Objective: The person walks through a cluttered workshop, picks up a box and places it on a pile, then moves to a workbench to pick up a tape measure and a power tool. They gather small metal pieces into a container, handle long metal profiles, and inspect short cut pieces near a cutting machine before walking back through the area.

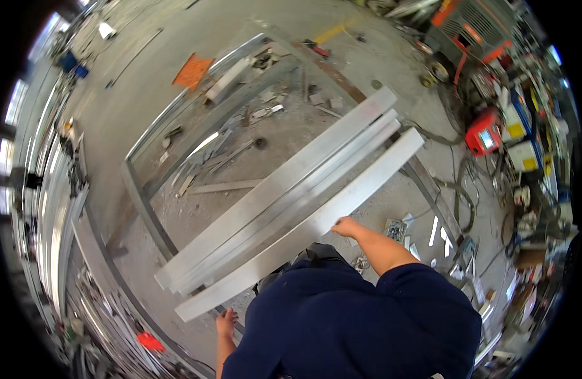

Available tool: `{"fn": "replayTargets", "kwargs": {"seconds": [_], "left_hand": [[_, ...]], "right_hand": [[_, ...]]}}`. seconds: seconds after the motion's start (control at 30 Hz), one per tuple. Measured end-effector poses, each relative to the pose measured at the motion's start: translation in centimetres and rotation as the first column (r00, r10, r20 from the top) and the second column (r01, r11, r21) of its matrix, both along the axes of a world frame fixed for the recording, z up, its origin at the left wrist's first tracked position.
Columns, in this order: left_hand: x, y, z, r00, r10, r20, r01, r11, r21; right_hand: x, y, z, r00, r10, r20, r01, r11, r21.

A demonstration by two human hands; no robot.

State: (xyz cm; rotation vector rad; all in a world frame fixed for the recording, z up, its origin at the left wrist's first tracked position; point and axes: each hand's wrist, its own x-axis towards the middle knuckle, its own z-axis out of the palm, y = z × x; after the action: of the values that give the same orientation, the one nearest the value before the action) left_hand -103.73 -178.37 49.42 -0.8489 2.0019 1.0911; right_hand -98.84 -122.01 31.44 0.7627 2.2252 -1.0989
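Note:
Three long silver metal bars lie side by side on a slant before me, across the dark rails of a metal frame (pixel 157 228). The nearest bar (pixel 341 203) stands apart from the middle bar (pixel 303 197) by a narrow gap. Against the middle one rests the far bar (pixel 284 183), which looks the broadest. My right hand (pixel 346 227) is closed at the near edge of the nearest bar, about midway along it. Just below that bar's left end, beside a frame rail, my left hand (pixel 226 323) is held with its fingers apart and nothing visible in it.
Offcuts and scraps (pixel 224 158) litter the floor inside the frame, near an orange sheet (pixel 192 71). At right stand a red machine with a screen (pixel 484 132), cables and a large grey-orange machine (pixel 474 28). Long metal profiles (pixel 51 234) are stacked at left.

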Motion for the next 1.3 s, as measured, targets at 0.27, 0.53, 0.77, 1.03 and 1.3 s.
{"fn": "replayTargets", "kwargs": {"seconds": [0.27, 0.53, 0.77, 1.03, 1.3], "left_hand": [[6.5, -3.1, -1.9, 0.999, -0.008, -0.045, 0.005, 0.998, -0.065], [9.7, -8.2, -8.0, 0.989, -0.074, 0.124, 0.096, 0.979, -0.182], [9.6, -8.2, -18.0, 0.888, 0.458, 0.038, -0.457, 0.889, -0.042], [6.8, -5.0, -17.3, 0.960, 0.273, -0.061, -0.275, 0.961, -0.022], [14.7, -4.9, -14.7, 0.927, 0.375, -0.018, -0.375, 0.927, 0.005]], "right_hand": [[4.7, 3.9, 2.4, 0.898, -0.318, 0.304, 0.363, 0.926, -0.101], [6.4, 0.6, 5.3, 0.875, -0.380, 0.301, 0.452, 0.864, -0.224], [1.2, -6.0, 11.0, 0.906, 0.142, 0.398, -0.118, 0.989, -0.086], [-6.6, -15.7, 12.8, 0.951, 0.219, 0.217, -0.175, 0.963, -0.204], [-8.3, -16.5, 15.0, 0.864, 0.451, 0.225, -0.413, 0.889, -0.197]]}}
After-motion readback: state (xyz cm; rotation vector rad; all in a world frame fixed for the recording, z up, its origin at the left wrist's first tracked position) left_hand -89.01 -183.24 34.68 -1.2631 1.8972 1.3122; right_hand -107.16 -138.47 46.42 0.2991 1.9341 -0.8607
